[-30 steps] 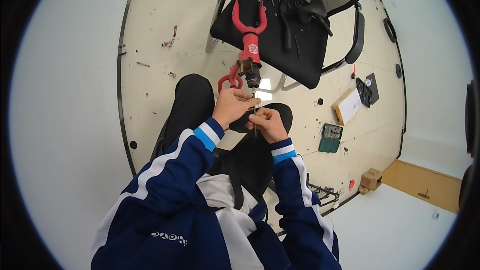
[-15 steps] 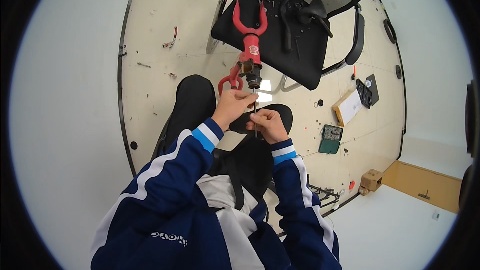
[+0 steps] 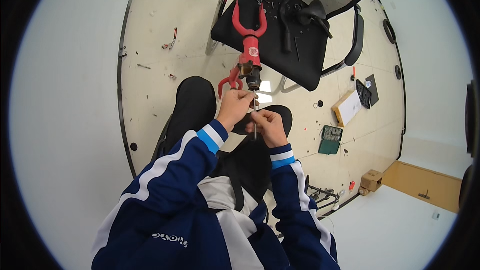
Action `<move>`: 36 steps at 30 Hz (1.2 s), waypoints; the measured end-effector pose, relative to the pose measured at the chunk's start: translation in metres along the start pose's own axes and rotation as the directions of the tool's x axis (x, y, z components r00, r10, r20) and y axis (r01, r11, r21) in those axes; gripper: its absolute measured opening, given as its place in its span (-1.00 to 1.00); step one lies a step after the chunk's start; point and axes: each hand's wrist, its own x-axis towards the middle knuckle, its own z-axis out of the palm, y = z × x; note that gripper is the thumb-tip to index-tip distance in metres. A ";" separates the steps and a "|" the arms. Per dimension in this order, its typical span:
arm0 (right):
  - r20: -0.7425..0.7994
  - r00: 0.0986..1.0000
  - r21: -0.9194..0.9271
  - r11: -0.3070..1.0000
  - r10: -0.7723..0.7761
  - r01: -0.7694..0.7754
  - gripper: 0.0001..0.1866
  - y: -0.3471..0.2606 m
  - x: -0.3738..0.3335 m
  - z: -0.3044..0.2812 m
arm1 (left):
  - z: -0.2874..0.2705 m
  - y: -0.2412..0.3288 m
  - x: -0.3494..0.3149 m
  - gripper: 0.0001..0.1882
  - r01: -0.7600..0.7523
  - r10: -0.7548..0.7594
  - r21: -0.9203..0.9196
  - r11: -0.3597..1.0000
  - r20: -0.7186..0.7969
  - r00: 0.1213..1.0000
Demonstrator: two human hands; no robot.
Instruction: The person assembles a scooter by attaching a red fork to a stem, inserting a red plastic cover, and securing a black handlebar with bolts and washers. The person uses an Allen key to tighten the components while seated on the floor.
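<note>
A red bicycle frame with a forked end leans on the front of the chair seat, its dark tube end pointing toward me. A thin metal rod runs in line below that tube end; whether it enters the tube I cannot tell. My left hand pinches around the rod's upper part, just under the tube. Lower down, my right hand grips the same rod between thumb and fingers, and its lower end sticks out beneath. The fingertips partly hide the rod.
On the black chair lie a saddle, a black bent bar and small hardware. To the right on the floor are a green case, a cardboard box and a black tool case. Small parts are scattered about.
Both hands stay on the rod with slight finger shifts. My left wrist has moved a little to the right. The frame and chair look almost unmoved.
</note>
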 end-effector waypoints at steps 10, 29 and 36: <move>0.176 0.984 0.305 0.949 0.027 -0.080 -0.76 0.001 0.002 -0.006 | -0.001 -0.002 -0.003 -0.74 -0.027 0.028 -0.032 0.999 0.010 1.000; 0.176 0.977 0.146 0.978 0.123 -0.149 -0.76 -0.005 0.005 -0.011 | -0.005 -0.001 -0.012 -0.74 0.080 -0.069 -0.070 0.994 0.138 0.988; 0.199 0.976 0.095 0.989 0.090 -0.110 -0.78 0.000 0.001 -0.021 | -0.003 -0.002 -0.014 -0.71 0.055 -0.044 -0.073 0.996 0.145 0.989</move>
